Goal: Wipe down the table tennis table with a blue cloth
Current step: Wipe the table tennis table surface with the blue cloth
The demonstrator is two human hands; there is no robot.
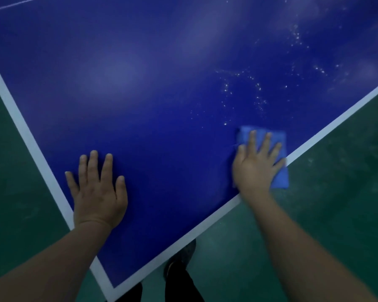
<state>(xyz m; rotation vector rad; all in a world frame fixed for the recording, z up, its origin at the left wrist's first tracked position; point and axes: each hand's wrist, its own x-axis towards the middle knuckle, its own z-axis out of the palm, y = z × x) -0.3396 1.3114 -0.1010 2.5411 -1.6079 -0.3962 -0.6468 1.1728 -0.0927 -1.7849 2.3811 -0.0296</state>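
The dark blue table tennis table [153, 101] fills most of the view, one corner with white edge lines pointing toward me. My right hand [255, 164] presses flat, fingers spread, on a folded blue cloth [280, 182] at the table's right edge; part of the cloth hangs over the white line. My left hand [98, 192] rests flat on the bare table surface near the left edge, fingers straight, holding nothing. Small white specks [258, 92] lie scattered on the surface beyond the cloth.
Green floor [336, 203] surrounds the table on the left and right. My dark trousers and a shoe [181, 264] show below the table corner. A thin white line [13, 5] crosses the table at the far top left.
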